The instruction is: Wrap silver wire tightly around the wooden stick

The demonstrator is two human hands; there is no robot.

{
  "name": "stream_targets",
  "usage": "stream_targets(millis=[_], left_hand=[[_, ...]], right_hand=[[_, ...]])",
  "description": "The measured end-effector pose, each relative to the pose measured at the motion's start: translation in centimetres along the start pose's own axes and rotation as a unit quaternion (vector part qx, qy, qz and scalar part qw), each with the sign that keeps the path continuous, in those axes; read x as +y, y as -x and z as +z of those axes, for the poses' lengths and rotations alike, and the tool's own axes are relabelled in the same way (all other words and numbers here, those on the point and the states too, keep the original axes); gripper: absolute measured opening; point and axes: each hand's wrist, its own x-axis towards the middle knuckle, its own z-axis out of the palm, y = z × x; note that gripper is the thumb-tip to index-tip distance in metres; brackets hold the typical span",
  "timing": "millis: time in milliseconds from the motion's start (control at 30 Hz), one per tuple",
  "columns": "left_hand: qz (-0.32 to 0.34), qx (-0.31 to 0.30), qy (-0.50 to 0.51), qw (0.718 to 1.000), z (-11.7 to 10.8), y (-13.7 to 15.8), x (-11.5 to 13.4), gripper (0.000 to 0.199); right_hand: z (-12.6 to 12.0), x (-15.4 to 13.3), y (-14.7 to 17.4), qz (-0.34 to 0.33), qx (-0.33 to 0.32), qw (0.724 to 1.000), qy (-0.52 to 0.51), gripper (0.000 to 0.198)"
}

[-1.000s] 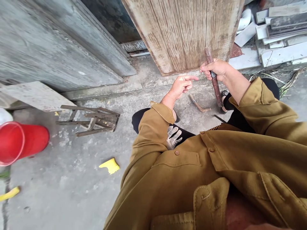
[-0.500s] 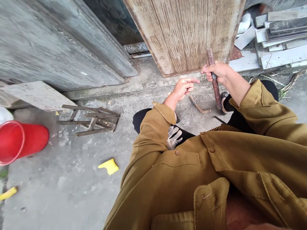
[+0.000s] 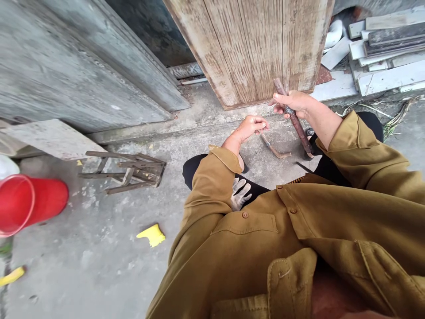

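My right hand [image 3: 299,104] is closed around a brown wooden stick [image 3: 300,133], which leans with its top to the left and its lower end by my shoe. Dark wire [image 3: 290,111] appears wound around the stick just below my fingers. To the left, apart from the stick, my left hand [image 3: 246,128] has its thumb and fingers pinched together. Whatever that pinch holds is too small to make out. Below the hands a thin bent stick [image 3: 278,153] lies on the concrete. A pale work glove [image 3: 240,195] rests on my dark trouser leg.
A plank panel [image 3: 252,48] stands ahead, with stacked boards [image 3: 392,57] to its right. On the left are a small wooden stool [image 3: 133,170] lying on its side, a red bucket [image 3: 49,195] and a yellow scrap [image 3: 152,235].
The stick has tilted further, its top swinging left with my right hand. My left hand's outstretched index finger has drawn in toward the thumb. The view has shifted slightly.
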Motion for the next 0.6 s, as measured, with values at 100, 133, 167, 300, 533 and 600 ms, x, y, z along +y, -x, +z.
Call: stream_targets(millis=[100, 133, 167, 300, 533, 600], left_hand=[[0.012, -0.002, -0.021, 1.000, -0.5, 0.0, 0.1, 0.036], [0.032, 0.011, -0.034, 0.999, -0.5, -0.1, 0.1, 0.040], [0.060, 0.029, -0.047, 0.997, -0.4, -0.2, 0.2, 0.043], [0.163, 0.095, -0.068, 0.980, 0.9, -1.0, 0.2, 0.042], [0.139, 0.155, 0.066, 0.976, 2.7, -1.4, 0.3, 0.039], [0.153, 0.206, 0.084, 0.963, 2.1, -1.2, 0.3, 0.037]], right_hand=[[0.8, 0.5, 0.0, -0.012, 0.003, 0.999, 0.035, 0.053], [1.1, 0.7, -0.1, -0.020, 0.005, 0.999, 0.048, 0.057], [1.4, 0.9, -0.2, -0.031, 0.005, 0.998, 0.060, 0.061], [3.0, 1.5, -0.5, -0.065, -0.025, 0.992, 0.104, 0.074], [3.7, 1.5, -0.3, -0.063, -0.040, 0.990, 0.122, 0.078], [2.9, 1.5, 0.1, -0.099, -0.030, 0.986, 0.135, 0.072]])
